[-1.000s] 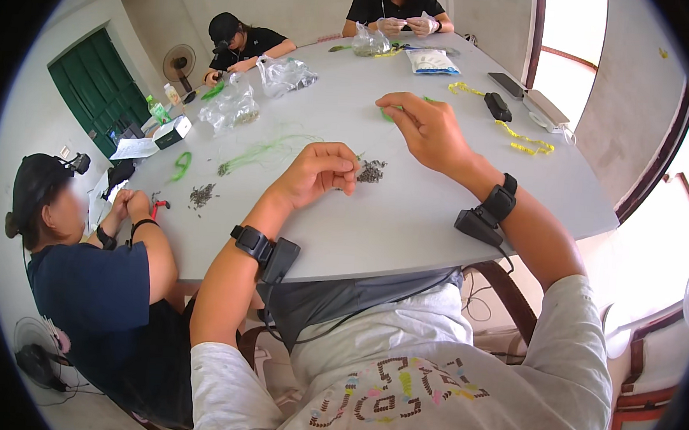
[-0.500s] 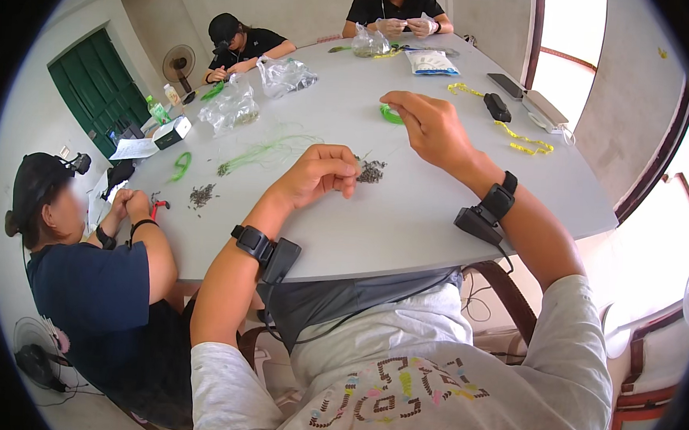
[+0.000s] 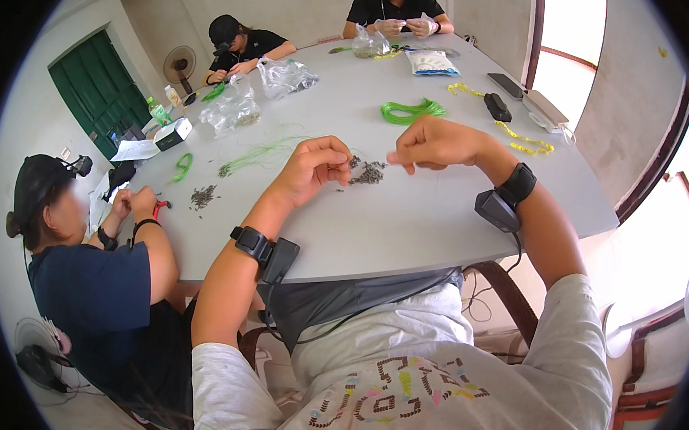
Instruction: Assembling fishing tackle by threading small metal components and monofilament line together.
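My left hand (image 3: 316, 169) is closed in a pinch over the table, beside a pile of small dark grey pieces (image 3: 370, 173). What it pinches is too small to make out. My right hand (image 3: 441, 146) hovers right of that pile, its fingers bent and pressed together, with the tips slightly blurred. If it holds anything, I cannot make it out. Just beyond it lies a bundle of bright green strands (image 3: 400, 113). Thin loose green strands (image 3: 266, 152) spread over the table to the left of my left hand.
Another small dark pile (image 3: 203, 197) and a green coil (image 3: 182, 167) lie toward a person (image 3: 100, 264) seated at left. Clear plastic bags (image 3: 233, 112), a white packet (image 3: 432, 62), a yellow tape (image 3: 523, 143) and a telephone (image 3: 545, 110) stand farther off. Two people work across the table.
My right hand has come down and nearer to my left hand, uncovering the green bundle. My left hand has barely shifted and stays pinched.
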The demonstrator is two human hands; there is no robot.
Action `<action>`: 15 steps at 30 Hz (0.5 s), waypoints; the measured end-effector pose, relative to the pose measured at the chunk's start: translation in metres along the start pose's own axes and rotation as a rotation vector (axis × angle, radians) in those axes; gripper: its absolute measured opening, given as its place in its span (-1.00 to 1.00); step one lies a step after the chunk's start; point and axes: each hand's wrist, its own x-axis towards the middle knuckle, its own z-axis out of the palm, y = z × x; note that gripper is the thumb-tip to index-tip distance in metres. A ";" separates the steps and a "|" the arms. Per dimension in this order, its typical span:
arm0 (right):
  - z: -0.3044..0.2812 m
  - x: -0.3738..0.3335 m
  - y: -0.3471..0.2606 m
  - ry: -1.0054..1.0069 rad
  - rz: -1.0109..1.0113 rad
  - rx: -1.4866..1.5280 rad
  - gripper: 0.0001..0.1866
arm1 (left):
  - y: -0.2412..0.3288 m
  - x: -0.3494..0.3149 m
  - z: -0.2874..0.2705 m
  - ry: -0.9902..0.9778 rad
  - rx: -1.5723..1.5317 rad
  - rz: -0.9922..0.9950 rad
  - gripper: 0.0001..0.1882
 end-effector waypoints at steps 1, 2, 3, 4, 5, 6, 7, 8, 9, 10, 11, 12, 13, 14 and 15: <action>0.001 0.004 0.009 -0.093 -0.086 0.112 -0.62 | -0.001 0.000 -0.001 -0.001 -0.002 0.001 -0.88; 0.002 0.004 0.008 -0.092 -0.085 0.113 -0.62 | 0.000 0.001 0.000 -0.001 -0.004 0.003 -0.88; 0.005 0.003 0.007 -0.127 -0.122 0.242 -0.64 | -0.001 0.002 0.002 -0.002 -0.005 0.003 -0.88; 0.007 0.003 0.005 -0.162 -0.158 0.371 -0.66 | -0.002 0.003 0.004 -0.024 -0.012 -0.009 -0.86; 0.011 0.004 0.004 -0.164 -0.159 0.371 -0.66 | -0.002 0.002 0.005 -0.043 -0.017 -0.020 -0.84; 0.014 0.004 0.003 -0.126 -0.178 0.386 -0.67 | -0.001 0.001 0.005 -0.042 -0.017 -0.020 -0.84; 0.016 0.006 0.002 -0.087 -0.196 0.401 -0.69 | 0.001 0.000 0.005 -0.122 -0.059 -0.049 -0.82; 0.017 0.008 0.003 -0.087 -0.196 0.402 -0.69 | 0.002 0.000 0.005 -0.204 -0.101 -0.080 -0.80; 0.018 0.011 0.005 -0.036 -0.190 0.415 -0.67 | 0.003 -0.001 0.005 -0.204 -0.101 -0.081 -0.80; 0.019 0.014 0.008 0.015 -0.184 0.428 -0.66 | 0.005 -0.002 0.005 -0.240 -0.144 -0.131 -0.78; 0.020 0.016 0.009 0.016 -0.182 0.429 -0.66 | 0.006 -0.002 0.005 -0.276 -0.187 -0.181 -0.76; 0.021 0.017 0.010 0.052 -0.161 0.416 -0.65 | 0.006 -0.003 0.006 -0.277 -0.188 -0.182 -0.76; 0.022 0.017 0.011 0.088 -0.140 0.403 -0.64 | 0.005 -0.003 0.007 -0.256 -0.148 -0.199 -0.77; 0.022 0.019 0.012 0.087 -0.139 0.404 -0.64 | 0.005 -0.004 0.007 -0.234 -0.106 -0.215 -0.77; 0.022 0.020 0.013 0.103 -0.125 0.386 -0.63 | 0.004 -0.004 0.007 -0.233 -0.108 -0.215 -0.77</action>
